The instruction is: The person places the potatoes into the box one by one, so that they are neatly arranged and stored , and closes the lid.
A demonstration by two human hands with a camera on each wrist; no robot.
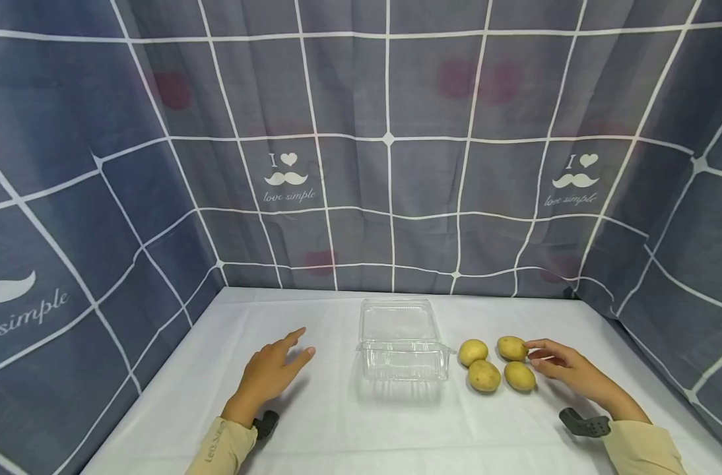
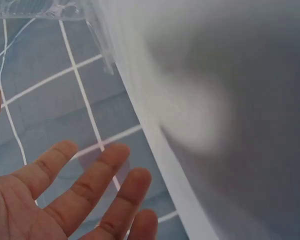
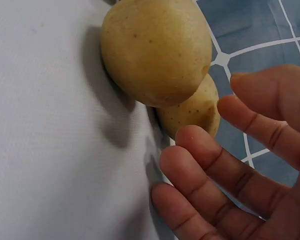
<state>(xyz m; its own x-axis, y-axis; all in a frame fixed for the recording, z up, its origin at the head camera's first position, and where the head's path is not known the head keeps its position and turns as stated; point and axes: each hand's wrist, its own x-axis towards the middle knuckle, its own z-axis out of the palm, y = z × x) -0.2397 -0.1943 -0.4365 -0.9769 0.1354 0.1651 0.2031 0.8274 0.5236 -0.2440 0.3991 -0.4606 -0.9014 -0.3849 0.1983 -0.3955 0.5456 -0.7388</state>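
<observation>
Several yellow potatoes lie close together on the white table, right of centre in the head view; the back right one (image 1: 512, 348) is nearest my right fingertips. My right hand (image 1: 565, 369) reaches toward them from the right, its fingers loosely bent and holding nothing. Whether a fingertip touches that potato I cannot tell. In the right wrist view one potato (image 3: 157, 50) partly covers another potato (image 3: 190, 110). A clear plastic clamshell box (image 1: 405, 363) stands left of the potatoes with its lid (image 1: 396, 320) raised back. My left hand (image 1: 266, 373) hovers left of the box, fingers extended, with nothing in it.
A white cloth (image 1: 337, 429) covers the table. Dark grey and blue curtains (image 1: 355, 171) with white grid lines hang behind it and along both sides. Each wrist wears a black band, such as the left one (image 1: 267, 424).
</observation>
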